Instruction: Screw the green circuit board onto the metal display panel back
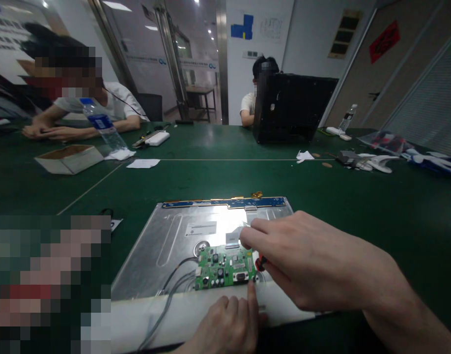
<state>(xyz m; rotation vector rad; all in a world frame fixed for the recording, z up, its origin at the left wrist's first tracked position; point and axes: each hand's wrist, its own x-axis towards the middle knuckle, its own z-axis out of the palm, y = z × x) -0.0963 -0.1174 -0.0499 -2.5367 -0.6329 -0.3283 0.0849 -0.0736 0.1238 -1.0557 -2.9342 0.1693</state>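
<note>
A flat metal display panel [144,255] lies on the table, with a green circuit board [225,265] on its back. My right hand [302,260] is closed over the board's right end. Below its fingers shows part of a small red-and-black tool [260,263]; the rest is hidden by the hand. My left hand [227,324] rests at the panel's near edge, index finger stretched to the board's lower right corner and the other fingers curled, with nothing visible in them. A flat ribbon cable [232,239] and grey wires [170,295] run from the board.
The green table [196,172] carries a cardboard box [69,160], a water bottle [103,125], a white paper [143,163] and a large black case [292,108]. Clutter [365,160] lies at right. Two people sit across the table. A blurred patch covers the lower left.
</note>
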